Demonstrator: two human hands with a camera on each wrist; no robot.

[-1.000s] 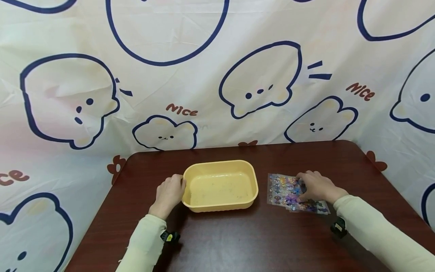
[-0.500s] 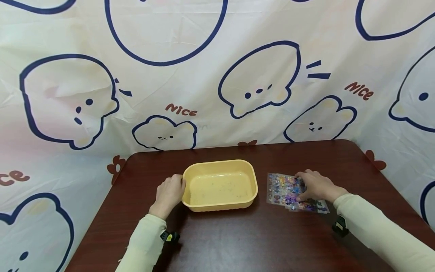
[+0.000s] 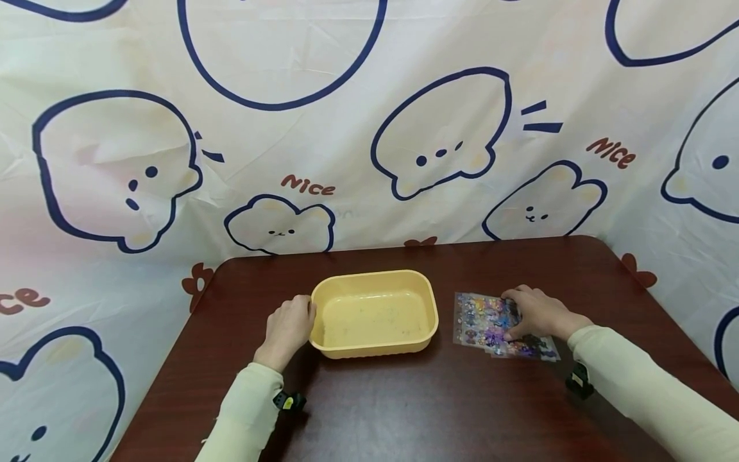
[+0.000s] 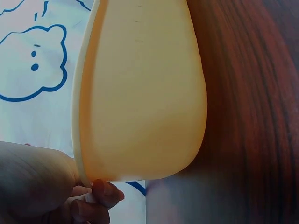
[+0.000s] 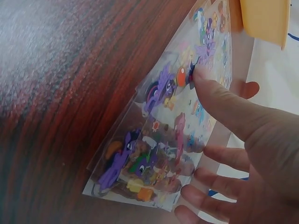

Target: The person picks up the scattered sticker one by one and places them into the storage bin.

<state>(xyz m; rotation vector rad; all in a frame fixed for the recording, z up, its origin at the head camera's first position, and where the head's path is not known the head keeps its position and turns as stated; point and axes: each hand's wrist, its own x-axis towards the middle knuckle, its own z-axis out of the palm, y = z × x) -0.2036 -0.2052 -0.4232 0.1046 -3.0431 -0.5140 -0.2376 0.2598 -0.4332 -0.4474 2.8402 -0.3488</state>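
Observation:
A yellow plastic basin [image 3: 375, 351] stands on the table, and nothing shows inside it. My left hand [image 3: 285, 330] grips the rim at its left end. In the left wrist view, the thumb and curled fingertips [image 4: 106, 192] close round the corner of that rim. To the right of the basin lies a stack of clear sheets of cartoon pony stickers [image 3: 482, 321], slightly fanned out. My right hand [image 3: 539, 314] holds the stack from the right. Its thumb [image 5: 217, 93] lies on top and the other fingertips meet the far edge; whether they reach underneath is hard to tell.
A dark red-brown wooden table [image 3: 392, 410] with rounded back corners bears everything. Behind it and along both sides hangs a pale cloth [image 3: 358, 154] printed with blue cartoon outlines. Both forearms wear pale sleeves [image 3: 635, 378] with a small black device at each wrist.

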